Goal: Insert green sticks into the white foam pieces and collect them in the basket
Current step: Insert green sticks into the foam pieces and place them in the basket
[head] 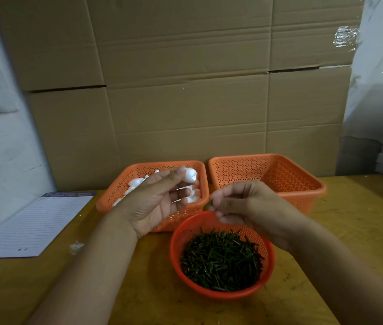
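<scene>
- At the far left of the worktop (350, 221) a lined notepad (33, 224) lies flat, with a small white scrap (76, 247) of crumbs just beside its near corner.
- Next comes my left hand (156, 202), raised palm-up over the left orange basket (115, 195); its thumb and fingertips pinch one white foam piece (190, 175) at the top.
- That basket holds the rest of the white foam pieces (136, 182), heaped toward its far side.
- Near the middle, in front of both square baskets, sits the round red basket (176, 254), filled with green sticks (221, 259).
- Above its far rim my right hand (242, 205) hovers with fingers curled, pinching a single green stick (210, 204) of which only a sliver shows at the fingertips.
- Behind it to the right stands the second orange basket (291, 179), with nothing visible inside.
- Cardboard boxes (185, 90) form a wall behind everything.
</scene>
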Demonstrator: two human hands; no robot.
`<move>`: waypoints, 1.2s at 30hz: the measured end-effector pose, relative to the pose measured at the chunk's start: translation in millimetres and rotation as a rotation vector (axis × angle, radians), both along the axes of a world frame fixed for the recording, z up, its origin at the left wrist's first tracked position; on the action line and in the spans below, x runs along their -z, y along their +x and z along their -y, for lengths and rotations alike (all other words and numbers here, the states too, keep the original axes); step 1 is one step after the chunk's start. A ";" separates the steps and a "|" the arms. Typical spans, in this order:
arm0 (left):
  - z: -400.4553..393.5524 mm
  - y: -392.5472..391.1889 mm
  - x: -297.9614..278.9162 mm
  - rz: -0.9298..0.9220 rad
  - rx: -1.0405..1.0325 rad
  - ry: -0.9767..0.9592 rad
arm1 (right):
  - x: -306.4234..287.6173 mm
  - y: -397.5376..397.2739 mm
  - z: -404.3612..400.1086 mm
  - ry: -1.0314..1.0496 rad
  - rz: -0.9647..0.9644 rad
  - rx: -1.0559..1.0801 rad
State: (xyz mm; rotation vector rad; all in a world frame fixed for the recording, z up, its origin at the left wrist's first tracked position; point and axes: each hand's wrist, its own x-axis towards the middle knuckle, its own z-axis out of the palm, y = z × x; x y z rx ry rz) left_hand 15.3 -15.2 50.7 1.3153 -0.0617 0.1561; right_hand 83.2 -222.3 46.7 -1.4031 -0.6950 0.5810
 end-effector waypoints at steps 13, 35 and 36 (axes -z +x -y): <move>-0.8 1.3 1.0 -0.009 0.032 -0.043 | -4.3 2.3 -0.4 0.288 -0.310 0.118; 9.4 -0.7 -1.2 -0.005 0.018 -0.014 | -5.1 -8.2 -5.1 0.150 0.013 0.325; 10.0 -0.7 -1.2 -0.003 0.014 -0.011 | -5.2 -8.4 -5.4 0.148 0.020 0.324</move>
